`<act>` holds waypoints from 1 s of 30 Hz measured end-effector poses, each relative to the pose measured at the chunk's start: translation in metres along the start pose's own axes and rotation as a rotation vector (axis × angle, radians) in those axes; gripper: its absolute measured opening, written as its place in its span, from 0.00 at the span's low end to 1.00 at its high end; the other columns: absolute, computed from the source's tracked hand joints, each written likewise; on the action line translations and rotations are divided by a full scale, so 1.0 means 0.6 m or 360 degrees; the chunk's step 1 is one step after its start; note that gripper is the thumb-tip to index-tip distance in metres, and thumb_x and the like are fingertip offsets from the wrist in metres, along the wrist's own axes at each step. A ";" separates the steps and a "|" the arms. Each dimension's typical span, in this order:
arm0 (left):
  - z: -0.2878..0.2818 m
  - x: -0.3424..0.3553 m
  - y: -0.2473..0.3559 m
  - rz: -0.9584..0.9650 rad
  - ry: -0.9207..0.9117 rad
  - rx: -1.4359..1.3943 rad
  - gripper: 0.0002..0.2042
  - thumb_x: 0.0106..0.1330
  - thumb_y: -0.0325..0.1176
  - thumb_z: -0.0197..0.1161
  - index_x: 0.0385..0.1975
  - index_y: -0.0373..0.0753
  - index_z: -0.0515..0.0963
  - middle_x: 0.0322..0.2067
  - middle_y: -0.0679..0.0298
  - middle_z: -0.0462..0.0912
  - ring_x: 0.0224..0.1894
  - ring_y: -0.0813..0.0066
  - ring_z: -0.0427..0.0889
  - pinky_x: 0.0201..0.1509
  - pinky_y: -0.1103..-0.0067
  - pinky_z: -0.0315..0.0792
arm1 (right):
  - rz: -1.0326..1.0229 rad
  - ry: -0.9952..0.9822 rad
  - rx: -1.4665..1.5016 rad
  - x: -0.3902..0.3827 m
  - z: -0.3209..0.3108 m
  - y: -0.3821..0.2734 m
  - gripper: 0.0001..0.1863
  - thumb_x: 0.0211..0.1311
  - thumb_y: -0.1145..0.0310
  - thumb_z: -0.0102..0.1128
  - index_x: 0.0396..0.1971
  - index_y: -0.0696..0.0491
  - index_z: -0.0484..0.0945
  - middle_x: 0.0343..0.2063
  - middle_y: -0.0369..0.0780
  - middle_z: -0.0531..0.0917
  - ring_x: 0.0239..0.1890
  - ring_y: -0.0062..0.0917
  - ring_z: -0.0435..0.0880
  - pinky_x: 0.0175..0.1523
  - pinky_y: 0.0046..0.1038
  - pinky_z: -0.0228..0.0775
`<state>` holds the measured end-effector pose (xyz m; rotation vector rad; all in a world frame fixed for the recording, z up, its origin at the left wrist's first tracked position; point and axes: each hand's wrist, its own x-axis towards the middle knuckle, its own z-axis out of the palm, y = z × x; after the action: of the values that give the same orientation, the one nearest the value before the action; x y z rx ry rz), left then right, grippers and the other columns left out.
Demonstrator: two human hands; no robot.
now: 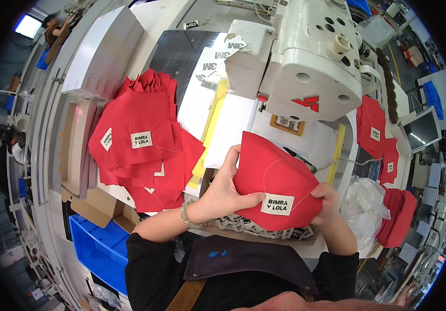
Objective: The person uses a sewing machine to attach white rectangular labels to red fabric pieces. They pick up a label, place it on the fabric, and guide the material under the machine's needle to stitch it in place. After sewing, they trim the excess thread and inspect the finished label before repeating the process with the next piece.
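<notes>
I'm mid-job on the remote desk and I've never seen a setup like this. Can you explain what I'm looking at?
There is no robot here: a person works with two bare hands. The single picture comes from a fisheye camera on their head, looking down, so straight edges bend near the rim.

The left hand and right hand hold a red fabric piece between them, with a pale label on it.

Beyond them stands a white machine, apparently for sewing. To the left lies a pile of red pieces; more red pieces lie at right, near a crumpled clear plastic bag. A blue bin sits at lower left.
</notes>
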<state>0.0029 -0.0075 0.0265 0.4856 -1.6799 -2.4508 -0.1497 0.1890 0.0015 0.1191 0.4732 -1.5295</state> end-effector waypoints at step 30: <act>-0.003 0.004 0.000 -0.0022 0.0087 0.0007 0.39 0.49 0.19 0.66 0.60 0.36 0.50 0.54 0.57 0.67 0.58 0.72 0.68 0.61 0.72 0.67 | -0.0506 0.0599 -0.1376 0.012 0.075 -0.006 0.37 0.45 0.74 0.68 0.58 0.59 0.64 0.50 0.40 0.76 0.53 0.23 0.74 0.59 0.28 0.65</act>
<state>0.0012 -0.0098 0.0252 0.5617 -1.6664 -2.4208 -0.1433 0.1659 0.0405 -0.3639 1.4667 -1.4831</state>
